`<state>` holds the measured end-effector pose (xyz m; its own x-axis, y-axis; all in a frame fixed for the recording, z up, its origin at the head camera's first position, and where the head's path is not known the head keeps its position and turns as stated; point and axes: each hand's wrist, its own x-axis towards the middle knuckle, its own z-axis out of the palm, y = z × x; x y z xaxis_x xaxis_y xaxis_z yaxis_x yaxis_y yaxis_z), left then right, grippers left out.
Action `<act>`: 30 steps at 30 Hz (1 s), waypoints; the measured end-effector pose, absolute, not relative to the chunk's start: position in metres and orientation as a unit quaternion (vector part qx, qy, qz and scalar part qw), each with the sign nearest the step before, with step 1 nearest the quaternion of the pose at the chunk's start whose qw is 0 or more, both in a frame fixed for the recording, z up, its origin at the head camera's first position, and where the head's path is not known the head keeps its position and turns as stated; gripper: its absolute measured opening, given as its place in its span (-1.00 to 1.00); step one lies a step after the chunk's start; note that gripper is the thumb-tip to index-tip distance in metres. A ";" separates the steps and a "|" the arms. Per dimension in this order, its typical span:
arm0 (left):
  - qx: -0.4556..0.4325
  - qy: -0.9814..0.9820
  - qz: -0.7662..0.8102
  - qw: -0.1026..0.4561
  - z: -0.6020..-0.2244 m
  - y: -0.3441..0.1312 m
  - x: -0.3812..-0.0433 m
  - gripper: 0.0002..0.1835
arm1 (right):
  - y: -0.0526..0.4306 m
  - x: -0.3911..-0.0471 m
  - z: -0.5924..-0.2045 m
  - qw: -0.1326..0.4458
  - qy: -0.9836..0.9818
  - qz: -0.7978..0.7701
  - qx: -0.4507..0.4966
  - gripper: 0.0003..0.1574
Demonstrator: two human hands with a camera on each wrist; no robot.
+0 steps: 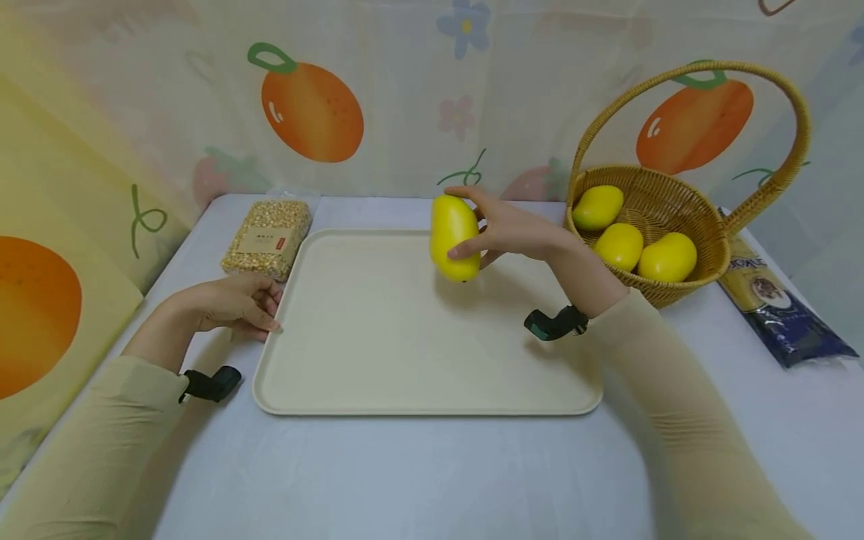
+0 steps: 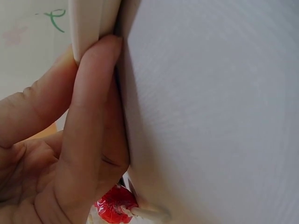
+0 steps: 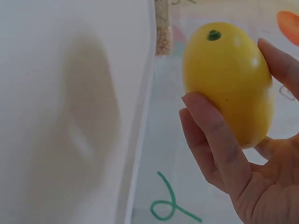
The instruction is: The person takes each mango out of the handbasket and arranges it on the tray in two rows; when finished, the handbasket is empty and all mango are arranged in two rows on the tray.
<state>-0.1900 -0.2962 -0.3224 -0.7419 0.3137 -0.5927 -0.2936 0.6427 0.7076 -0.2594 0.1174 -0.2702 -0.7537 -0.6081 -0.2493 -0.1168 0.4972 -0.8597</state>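
My right hand (image 1: 516, 229) grips a yellow mango (image 1: 452, 236) and holds it in the air above the far part of the beige tray (image 1: 405, 345). In the right wrist view the fingers curl round the mango (image 3: 229, 79), whose small green stem end shows. My left hand (image 1: 239, 304) is at the tray's left edge. Up close in the left wrist view, its thumb and fingers pinch the tray rim (image 2: 91, 23). Three more yellow mangoes (image 1: 619, 246) lie in the wicker basket (image 1: 715, 225) at the right.
A clear bag of yellow grains (image 1: 270, 232) lies behind my left hand. Beside the basket lies a blue and gold packet (image 1: 776, 307). Under my left hand is a red wrapped thing (image 2: 116, 204) with a pale stick, like a lollipop. A printed cloth (image 1: 405, 97) hangs behind the table.
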 end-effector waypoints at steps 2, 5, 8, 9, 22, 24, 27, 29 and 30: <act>0.005 0.832 0.423 0.360 -0.321 -0.295 -0.190 -0.47 | 0.108 -0.261 -0.274 0.275 0.814 -0.461 -0.221 0.21; 0.005 0.831 0.423 0.361 -0.320 -0.295 -0.190 -0.48 | 0.097 -0.263 -0.279 0.281 0.807 -0.469 -0.223 0.21; 0.005 0.831 0.424 0.360 -0.320 -0.295 -0.189 -0.48 | 0.085 -0.265 -0.285 0.281 0.808 -0.468 -0.224 0.20; 0.004 0.831 0.425 0.360 -0.320 -0.295 -0.189 -0.48 | 0.082 -0.266 -0.287 0.282 0.808 -0.468 -0.222 0.20; 0.005 0.829 0.426 0.362 -0.324 -0.297 -0.191 -0.49 | 0.044 -0.272 -0.310 0.304 0.805 -0.469 -0.199 0.20; 0.005 0.829 0.426 0.363 -0.324 -0.297 -0.192 -0.48 | 0.041 -0.274 -0.312 0.303 0.807 -0.466 -0.201 0.20; 0.005 0.829 0.424 0.364 -0.323 -0.297 -0.192 -0.48 | 0.036 -0.275 -0.315 0.306 0.805 -0.468 -0.199 0.19; 0.004 0.829 0.424 0.365 -0.323 -0.297 -0.191 -0.48 | 0.033 -0.275 -0.317 0.309 0.802 -0.472 -0.196 0.19; 0.004 0.829 0.424 0.364 -0.323 -0.297 -0.191 -0.48 | 0.031 -0.275 -0.318 0.310 0.801 -0.473 -0.193 0.19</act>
<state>-0.1912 -0.2970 -0.3233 -0.7346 0.3160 -0.6004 -0.3015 0.6407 0.7061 -0.2745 0.0314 -0.3176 -0.7329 -0.6037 -0.3137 -0.0165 0.4768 -0.8789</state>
